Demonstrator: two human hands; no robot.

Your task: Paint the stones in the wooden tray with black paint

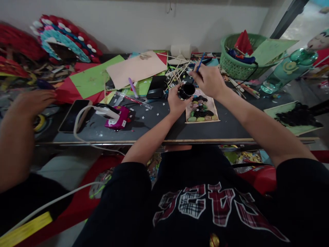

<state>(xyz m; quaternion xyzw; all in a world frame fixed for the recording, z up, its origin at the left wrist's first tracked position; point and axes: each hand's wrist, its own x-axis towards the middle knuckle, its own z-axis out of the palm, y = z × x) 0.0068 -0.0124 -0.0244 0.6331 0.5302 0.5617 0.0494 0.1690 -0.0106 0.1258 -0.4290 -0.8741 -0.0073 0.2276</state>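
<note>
My left hand (177, 100) is wrapped round a small black pot (186, 90) held just above the dark table. My right hand (208, 79) pinches a thin blue-handled brush (200, 62), its tip pointing down toward the pot. Right below the pot lies a small board (214, 116) covered with painted pebbles in black, green and pink.
Coloured paper sheets (96, 78), a black phone (156, 87), wooden sticks (177, 72) and a pink glue gun (118, 118) crowd the table (154, 132). A green basket (235, 67) and a teal bottle (286, 70) stand at the right. Another person's arm (17, 127) reaches in at the left.
</note>
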